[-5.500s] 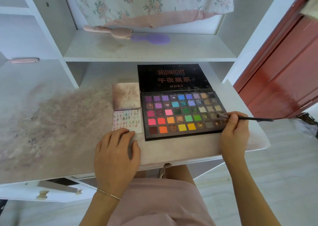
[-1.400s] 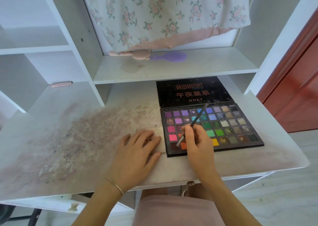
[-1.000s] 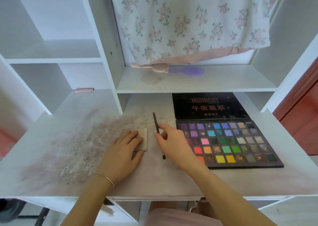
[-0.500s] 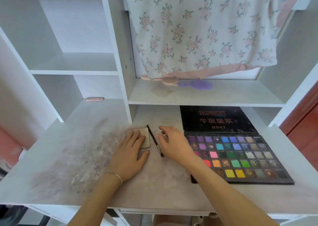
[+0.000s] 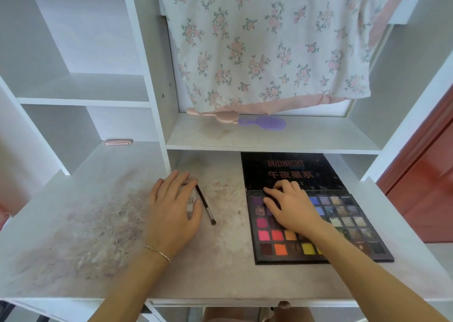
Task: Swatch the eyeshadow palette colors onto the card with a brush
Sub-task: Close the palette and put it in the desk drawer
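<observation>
Brush point(image 5: 205, 209) lay loose on the desk point(image 5: 228, 272), bristle end toward the person, just beside the left hand point(image 5: 172, 214). Left hand was flat, fingers spread, pressing on the card point(image 5: 191, 203), which was mostly hidden under it. Right hand point(image 5: 290, 209) sat on the open palette point(image 5: 348, 226) near the hinge, fingers curled, gripping nothing that I could see. Brush looked thin, light and stiff, and would likely roll; best pinched mid-handle, not at the soft tip. Card looked thin and slidey, so it needed pinning. Palette was flat and rigid, its pressed powders crumbly; hold it by the edges, off the pans
</observation>
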The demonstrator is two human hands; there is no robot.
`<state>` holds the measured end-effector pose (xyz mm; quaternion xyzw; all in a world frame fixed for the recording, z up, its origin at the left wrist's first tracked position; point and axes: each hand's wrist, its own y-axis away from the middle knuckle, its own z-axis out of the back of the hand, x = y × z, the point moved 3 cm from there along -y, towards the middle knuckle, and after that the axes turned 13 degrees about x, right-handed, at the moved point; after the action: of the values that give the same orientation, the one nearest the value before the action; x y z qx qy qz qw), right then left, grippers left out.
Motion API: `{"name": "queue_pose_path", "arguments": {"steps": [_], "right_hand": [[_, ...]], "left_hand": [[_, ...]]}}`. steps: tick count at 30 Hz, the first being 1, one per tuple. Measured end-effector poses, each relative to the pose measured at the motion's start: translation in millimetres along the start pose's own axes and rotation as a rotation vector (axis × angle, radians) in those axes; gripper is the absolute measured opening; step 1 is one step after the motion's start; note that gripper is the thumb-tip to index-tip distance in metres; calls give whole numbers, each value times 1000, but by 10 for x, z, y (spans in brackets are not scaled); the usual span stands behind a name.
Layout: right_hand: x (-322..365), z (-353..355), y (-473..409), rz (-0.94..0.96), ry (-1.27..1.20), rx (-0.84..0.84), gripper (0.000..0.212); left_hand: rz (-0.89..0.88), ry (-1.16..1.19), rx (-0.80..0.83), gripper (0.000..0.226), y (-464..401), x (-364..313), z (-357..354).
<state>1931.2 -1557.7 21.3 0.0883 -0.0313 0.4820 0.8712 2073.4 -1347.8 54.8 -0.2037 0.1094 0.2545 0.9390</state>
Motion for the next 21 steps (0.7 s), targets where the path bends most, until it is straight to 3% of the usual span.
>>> {"name": "queue_pose_path", "arguments": {"steps": [4,8,12,18,21], "right_hand": [[96,-19,155,12,-14,28,49],[293,-79,418,56,-49,43,51],[263,-21,624,89,-304,-24,41],[-440,178,627,-253,-343,-109,44],[-691,243,601,-359,-480,-123,33]], "left_hand": [[-52,95,-11,32,14,-220,-36],[-40,211,138,31,30,-397,-193],[-68,236,264,39,-20,-539,-360],[30,-15,396,51,-141,-594,-570],[66,-51,454,53,-181,-627,-663]]}}
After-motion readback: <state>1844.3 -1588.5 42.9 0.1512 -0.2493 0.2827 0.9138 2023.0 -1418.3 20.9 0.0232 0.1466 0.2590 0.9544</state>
